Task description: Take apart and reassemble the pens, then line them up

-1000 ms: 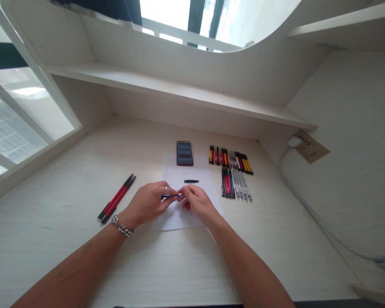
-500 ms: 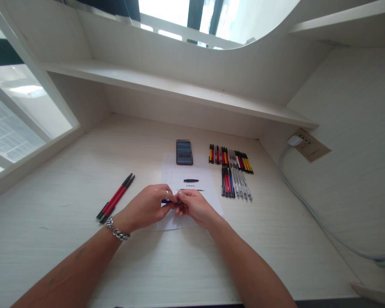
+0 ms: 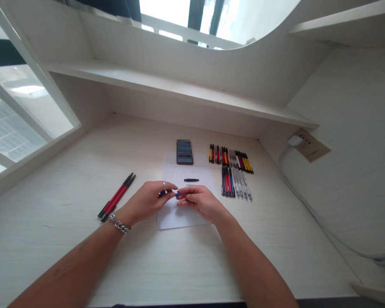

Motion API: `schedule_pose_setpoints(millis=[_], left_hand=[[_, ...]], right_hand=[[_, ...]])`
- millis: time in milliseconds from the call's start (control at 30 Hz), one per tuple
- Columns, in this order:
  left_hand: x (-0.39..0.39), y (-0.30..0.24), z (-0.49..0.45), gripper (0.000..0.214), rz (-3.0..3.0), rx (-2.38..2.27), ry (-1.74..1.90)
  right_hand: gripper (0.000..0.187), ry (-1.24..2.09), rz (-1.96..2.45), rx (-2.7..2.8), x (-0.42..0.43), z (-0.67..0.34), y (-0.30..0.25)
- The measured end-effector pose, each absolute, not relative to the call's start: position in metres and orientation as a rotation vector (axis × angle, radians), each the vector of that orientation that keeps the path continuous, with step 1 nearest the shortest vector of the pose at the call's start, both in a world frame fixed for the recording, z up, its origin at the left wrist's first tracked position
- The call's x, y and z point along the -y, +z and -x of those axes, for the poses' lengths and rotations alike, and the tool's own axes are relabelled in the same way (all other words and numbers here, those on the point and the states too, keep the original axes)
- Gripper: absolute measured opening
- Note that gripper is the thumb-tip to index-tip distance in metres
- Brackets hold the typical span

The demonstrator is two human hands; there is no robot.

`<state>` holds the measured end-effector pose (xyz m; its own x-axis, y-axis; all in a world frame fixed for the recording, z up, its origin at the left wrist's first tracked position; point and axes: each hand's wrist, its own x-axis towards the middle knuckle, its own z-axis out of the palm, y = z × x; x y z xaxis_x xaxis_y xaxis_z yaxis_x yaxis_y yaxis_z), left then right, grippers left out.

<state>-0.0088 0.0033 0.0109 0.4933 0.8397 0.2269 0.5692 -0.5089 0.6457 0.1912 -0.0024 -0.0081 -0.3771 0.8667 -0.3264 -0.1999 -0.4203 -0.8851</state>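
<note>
My left hand (image 3: 152, 199) is closed around a blue pen barrel (image 3: 177, 195); only its short blue end shows past the fingertips, with a dark part behind it between the fingers. My right hand (image 3: 200, 202) comes up to that blue end from the right, thumb and fingers drawn together. What it grips, if anything, is hidden behind the fingers. Just beyond the hands lies a black pen tip piece (image 3: 191, 180) on a white paper sheet (image 3: 182, 220). Small parts beside it are partly covered by my right hand.
Two red-and-black pens (image 3: 118, 196) lie left of my left hand. A phone (image 3: 184, 152) sits behind the paper. Rows of coloured pens (image 3: 243, 162) and clear barrels (image 3: 242, 186) lie at the right. A cable (image 3: 295, 192) runs down the right wall.
My right hand has shifted slightly right and up, its fingers straighter. Less of the blue barrel shows. The thin refill seen before on the paper is out of sight.
</note>
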Motion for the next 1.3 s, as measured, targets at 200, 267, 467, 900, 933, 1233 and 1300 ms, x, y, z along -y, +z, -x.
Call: schedule_pose_setpoints(millis=[200,267,467,900,933,1233,1300], left_hand=[[-0.007,0.002,0.010,0.026,-2.217,-1.263,0.716],[-0.007,0.002,0.009,0.026,-2.205,-1.266,0.708],[-0.009,0.001,0.009,0.025,-2.171,-1.238,0.704],[-0.007,0.003,0.007,0.021,-2.153,-1.192,0.742],[-0.007,0.004,0.007,0.021,-2.149,-1.188,0.744],[-0.004,0.001,0.005,0.020,-2.137,-1.173,0.758],[-0.003,-0.001,0.002,0.020,-2.131,-1.146,0.759]], right_hand=[[0.024,1.543,1.248,1.250,-0.006,-0.220,-0.005],[0.025,1.407,1.347,1.403,-0.007,-0.225,-0.003],[0.026,0.877,1.529,1.881,-0.004,-0.223,-0.004],[0.015,0.489,1.487,2.133,-0.003,-0.203,-0.025],[0.015,0.462,1.514,2.152,-0.004,-0.203,-0.027],[0.017,0.536,1.417,2.035,-0.001,-0.208,-0.012],[0.018,0.632,1.320,2.006,0.002,-0.206,-0.006]])
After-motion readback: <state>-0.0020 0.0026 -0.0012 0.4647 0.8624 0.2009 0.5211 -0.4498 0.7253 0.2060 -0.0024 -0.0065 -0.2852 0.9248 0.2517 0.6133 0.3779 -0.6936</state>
